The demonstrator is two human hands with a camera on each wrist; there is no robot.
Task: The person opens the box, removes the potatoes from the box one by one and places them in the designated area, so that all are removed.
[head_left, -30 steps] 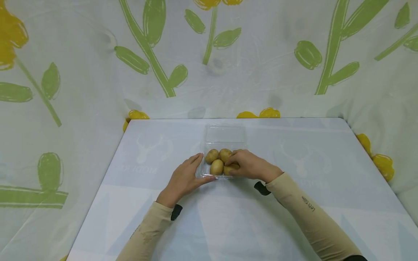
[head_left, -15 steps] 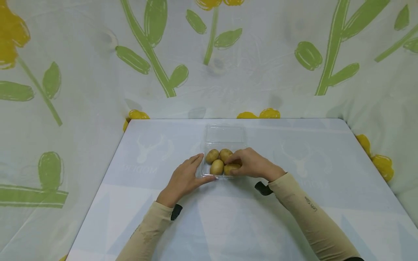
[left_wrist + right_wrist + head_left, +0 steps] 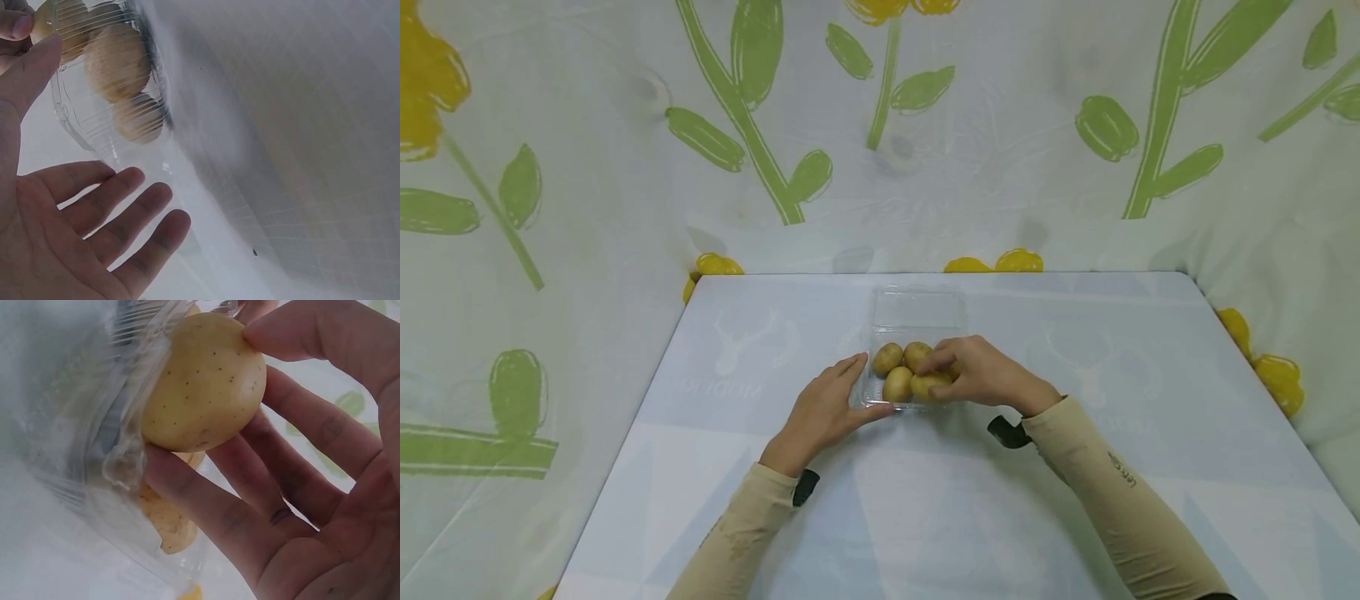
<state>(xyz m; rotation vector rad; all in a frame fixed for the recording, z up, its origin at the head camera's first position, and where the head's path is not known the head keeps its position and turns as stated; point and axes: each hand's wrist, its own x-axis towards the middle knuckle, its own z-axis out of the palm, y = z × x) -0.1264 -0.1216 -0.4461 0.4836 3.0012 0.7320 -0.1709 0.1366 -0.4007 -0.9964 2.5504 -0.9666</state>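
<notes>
The head view shows the clear box [image 3: 873,396] on the table [image 3: 1075,333], its open lid [image 3: 919,308] on the far side, near the table's far edge. The right hand [image 3: 981,371] partly covers one potato [image 3: 928,386] at the box's near right corner; only the right wrist view shows its dark spots and the fingers pinching it. In the left wrist view, the left hand [image 3: 820,404] has spread fingers [image 3: 131,220] beside the box. Wide table surface extends left and right of the box.

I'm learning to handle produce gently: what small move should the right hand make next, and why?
Probably lift the potato slightly: the right hand pinches it at the edge of the open box, beside other potatoes, and the left hand lies at the box's side, seemingly placed to steady it.
</notes>
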